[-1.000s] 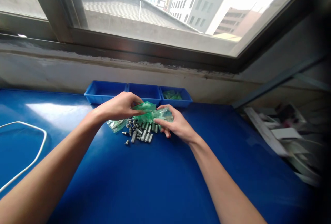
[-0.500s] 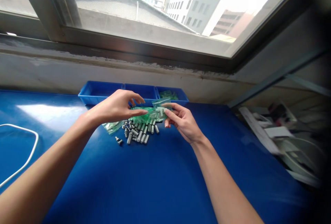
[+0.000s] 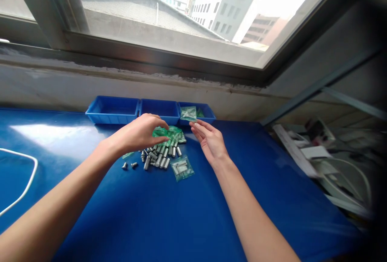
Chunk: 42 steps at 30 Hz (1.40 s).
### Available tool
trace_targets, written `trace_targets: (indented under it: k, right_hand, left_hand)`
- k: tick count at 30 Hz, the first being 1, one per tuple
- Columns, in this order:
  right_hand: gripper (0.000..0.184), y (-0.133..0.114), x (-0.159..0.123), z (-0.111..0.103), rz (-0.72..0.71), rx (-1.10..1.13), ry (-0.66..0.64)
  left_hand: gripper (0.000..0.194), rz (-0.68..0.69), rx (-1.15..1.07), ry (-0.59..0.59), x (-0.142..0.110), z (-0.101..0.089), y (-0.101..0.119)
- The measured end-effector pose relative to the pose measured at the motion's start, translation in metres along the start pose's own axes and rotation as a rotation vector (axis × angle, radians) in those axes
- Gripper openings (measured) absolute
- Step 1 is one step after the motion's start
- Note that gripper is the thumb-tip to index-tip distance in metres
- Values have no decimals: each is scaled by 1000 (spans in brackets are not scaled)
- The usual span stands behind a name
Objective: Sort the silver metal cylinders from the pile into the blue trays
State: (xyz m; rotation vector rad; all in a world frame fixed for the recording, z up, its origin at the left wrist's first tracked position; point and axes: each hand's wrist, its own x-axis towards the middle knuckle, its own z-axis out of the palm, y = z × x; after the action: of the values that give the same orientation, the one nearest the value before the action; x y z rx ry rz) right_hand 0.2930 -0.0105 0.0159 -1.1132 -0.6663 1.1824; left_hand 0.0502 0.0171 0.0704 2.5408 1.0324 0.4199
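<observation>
My right hand (image 3: 211, 140) pinches the lower edge of a small clear plastic bag (image 3: 188, 113), held up in front of the right blue bin. Over the left side of the pile hovers my left hand (image 3: 140, 133), its fingers curved and apart with nothing between them. Green plastic bags (image 3: 172, 133) lie heaped just past its fingertips. In front of them is a loose pile of metal cylinders and screws (image 3: 159, 158). A clear bag with pale cylindrical pieces (image 3: 182, 168) lies flat at the pile's right front. Two screws (image 3: 129, 165) lie apart on the left.
Three joined blue bins (image 3: 159, 109) stand along the wall; green bags show in the right one. A white cable (image 3: 28, 181) curves over the blue table (image 3: 145, 221) at left. Papers and equipment (image 3: 320, 153) sit beyond the right edge, below a metal bar (image 3: 326, 82).
My right hand has raised a bag toward the right bin. A bag of pieces now lies on the table in front of the pile. My left hand has let go of the green bag.
</observation>
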Motion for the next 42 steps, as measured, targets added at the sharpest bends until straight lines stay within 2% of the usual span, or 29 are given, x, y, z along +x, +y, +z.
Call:
trace_targets:
  k: [3,6,10,12,15,17,20,23,24,25,27,30,31,33,36,38,42]
  right_hand:
    - [36,4,0,1,-55,1,6]
    - [40,6,2,3,-113,103,56]
    - [31,5,3,3,-222,145,124]
    - [22,5,1,2,-357,-32,149]
    - [10,7,-6,3,-644,-589,105]
    - [15,9,-9,5,-791,-924,11]
    - [28,11,-10,6,-849,-1135,-35]
    - [28,2,-10,5,-817,-1130,20]
    - [26,-3,-12,4,-786,-1112,-4]
    - [24,-10,-14,2,-729,-1104,-69]
    - [28,-25,-20,-3,-543,-1179,-318]
    - [57,-41,-29,-12,-314,-1318,-651]
    - [63,-43,-30,-14,-268,-1352,-732]
    - [59,-43,-30,-17,-220,-1380,-814]
    - [42,-38,-25,-19,-194,-1365,-838]
    - [38,-35,-22,-19,-130,-1313,-827]
    - [38,-33,-19,-20,34,-1039,-738]
  left_hand:
    - [38,12,21,22,2,7,-2]
    - [35,26,39,93,4,15,-4]
    - [33,31,44,122,5,21,-3]
    - [32,28,49,115,5,22,-2]
    - [31,36,52,118,5,23,-3]
    - [32,46,49,125,6,26,-4]
    - [36,49,56,123,7,30,-5]
    - [38,30,72,124,8,33,-6]
    - [38,20,72,131,8,33,-6]
    - [36,11,69,141,8,32,-6]
    - [33,-2,57,156,8,28,-5]
    - [29,7,-2,180,7,18,-1]
    - [29,12,-36,188,6,15,1]
    - [28,13,-108,198,4,7,3]
    - [28,-2,-202,176,2,-1,5]
    - [30,-15,-254,157,1,-6,5]
    - [30,-43,-293,127,0,-9,2]
